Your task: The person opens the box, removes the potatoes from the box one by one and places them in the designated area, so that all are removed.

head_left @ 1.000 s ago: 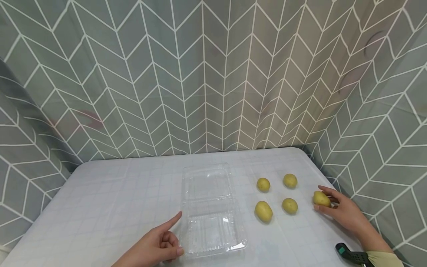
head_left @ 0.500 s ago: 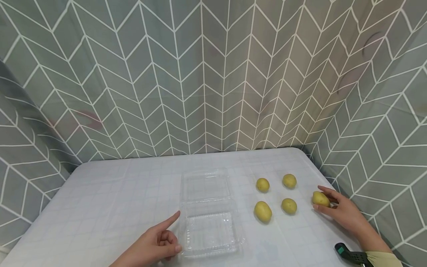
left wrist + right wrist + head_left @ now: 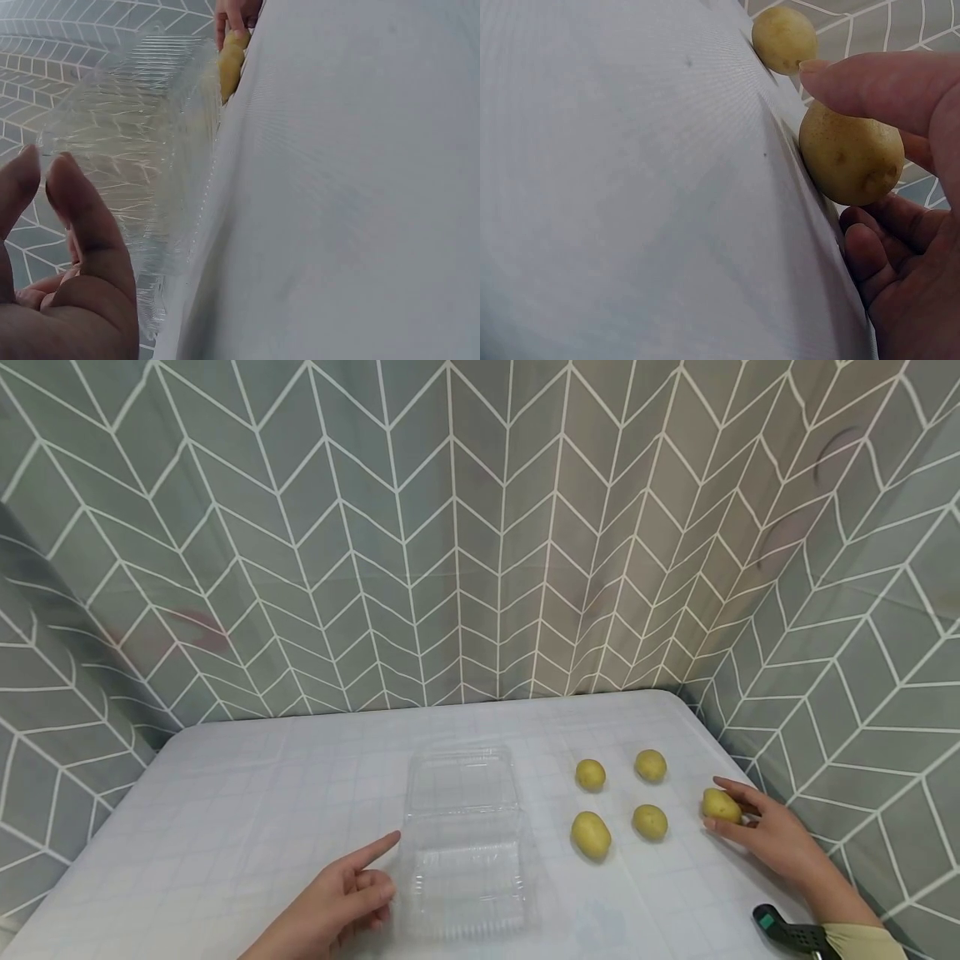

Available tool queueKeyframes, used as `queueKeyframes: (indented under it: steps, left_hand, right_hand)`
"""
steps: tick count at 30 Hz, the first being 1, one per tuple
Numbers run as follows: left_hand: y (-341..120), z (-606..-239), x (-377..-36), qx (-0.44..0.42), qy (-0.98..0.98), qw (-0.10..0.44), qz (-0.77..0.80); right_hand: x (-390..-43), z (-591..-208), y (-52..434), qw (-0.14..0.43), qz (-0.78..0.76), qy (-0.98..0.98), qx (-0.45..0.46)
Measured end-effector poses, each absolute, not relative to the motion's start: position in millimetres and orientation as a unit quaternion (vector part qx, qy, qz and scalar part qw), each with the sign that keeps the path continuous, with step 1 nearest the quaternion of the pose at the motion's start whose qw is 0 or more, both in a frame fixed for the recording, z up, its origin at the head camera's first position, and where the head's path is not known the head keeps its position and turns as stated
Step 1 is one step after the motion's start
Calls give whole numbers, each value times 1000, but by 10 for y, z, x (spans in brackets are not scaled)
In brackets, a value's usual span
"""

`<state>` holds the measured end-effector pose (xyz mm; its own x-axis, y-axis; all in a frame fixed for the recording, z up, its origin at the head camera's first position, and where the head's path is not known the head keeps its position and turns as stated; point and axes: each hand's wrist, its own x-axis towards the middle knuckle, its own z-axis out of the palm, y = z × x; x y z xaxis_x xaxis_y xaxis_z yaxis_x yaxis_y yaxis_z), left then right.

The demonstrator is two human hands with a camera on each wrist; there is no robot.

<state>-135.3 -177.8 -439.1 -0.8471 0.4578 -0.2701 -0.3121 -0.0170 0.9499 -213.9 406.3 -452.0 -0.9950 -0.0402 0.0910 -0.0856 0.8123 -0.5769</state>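
A clear plastic clamshell container lies open near the middle of the white table. My left hand rests just left of its near corner, index finger pointing and the other fingers loosely curled, holding nothing. I cannot tell whether it touches the container. At the table's right edge my right hand grips a small yellow potato that sits on the cloth, one finger over it and the others curled beneath. The right wrist view shows this potato up close.
Several more potatoes lie between the container and my right hand: two farther, two nearer. A grey-green herringbone curtain closes off the back and both sides. A black wrist strap shows by my right sleeve.
My left hand has drawn back slightly from the container's near corner, and the container sits a little nearer and more to the left. My right hand still holds its potato in place.
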Motion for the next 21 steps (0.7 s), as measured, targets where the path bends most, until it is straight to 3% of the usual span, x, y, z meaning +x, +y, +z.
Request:
queueKeyframes:
  steps: [11,21]
  left_hand:
    - [-1812,-4344,-1374,8,595,271,757]
    - [-1961,-4292,-1438,21,604,242,759]
  right_hand:
    - [-2115,-4525,4055,40,309,-949,34]
    - [-2166,-4457,4084,40,336,-940,37]
